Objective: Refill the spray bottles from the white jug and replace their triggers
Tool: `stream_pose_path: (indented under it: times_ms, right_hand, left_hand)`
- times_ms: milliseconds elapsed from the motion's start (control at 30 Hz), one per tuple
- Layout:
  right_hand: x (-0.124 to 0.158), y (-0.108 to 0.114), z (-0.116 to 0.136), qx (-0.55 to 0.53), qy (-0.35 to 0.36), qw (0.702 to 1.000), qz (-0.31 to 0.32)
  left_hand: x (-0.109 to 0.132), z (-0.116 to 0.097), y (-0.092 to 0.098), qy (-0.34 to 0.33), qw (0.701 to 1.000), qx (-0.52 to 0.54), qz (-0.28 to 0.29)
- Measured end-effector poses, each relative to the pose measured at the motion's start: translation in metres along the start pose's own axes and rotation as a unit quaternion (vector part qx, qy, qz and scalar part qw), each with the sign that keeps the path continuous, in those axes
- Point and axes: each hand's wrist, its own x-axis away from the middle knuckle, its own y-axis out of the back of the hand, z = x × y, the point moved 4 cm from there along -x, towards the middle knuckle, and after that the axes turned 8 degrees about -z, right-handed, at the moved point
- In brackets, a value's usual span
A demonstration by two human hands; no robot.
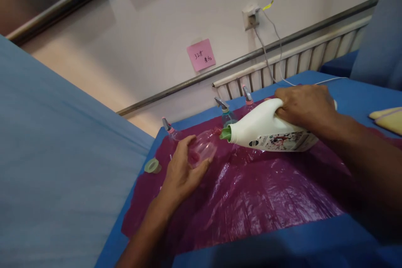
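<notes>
My right hand [306, 106] grips the handle of a white detergent jug [260, 123], tipped on its side with its green spout pointing left. The spout meets the mouth of a clear pinkish bottle [204, 146], which lies tilted toward it. Around the base of that bottle my left hand [182, 167] is closed, thumb below and fingers above. Whether liquid is flowing cannot be made out. A light green cap [153, 166] sits left of my left hand. Behind stand a blue spray bottle [228, 116] and two pink-collared spray bottles, one on the left [171, 130], one on the right [248, 98].
A crinkled purple plastic sheet [251, 197] covers much of the blue table [361, 96]. Yellow cloth [387, 119] lies at the right. A pink note [201, 55], a socket with cables [251, 16] and a rail [176, 90] are along the wall. Blue curtain [63, 155] hangs left.
</notes>
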Motion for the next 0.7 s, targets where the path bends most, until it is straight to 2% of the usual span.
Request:
stream_pose_path:
  times_ms: [200, 367, 700]
  right_hand:
    - [-0.001, 0.000, 0.006, 0.034, 0.005, 0.999, 0.013]
    - [-0.001, 0.002, 0.009, 0.033, 0.001, 0.999, 0.006]
    - [-0.003, 0.001, 0.012, 0.047, 0.010, 0.999, 0.007]
  left_hand:
    - [-0.007, -0.005, 0.012, -0.113, 0.993, -0.044, 0.013]
    - [-0.013, -0.011, 0.018, -0.177, 0.980, -0.090, 0.008]
    - [-0.022, -0.022, 0.024, -0.211, 0.970, -0.111, 0.038]
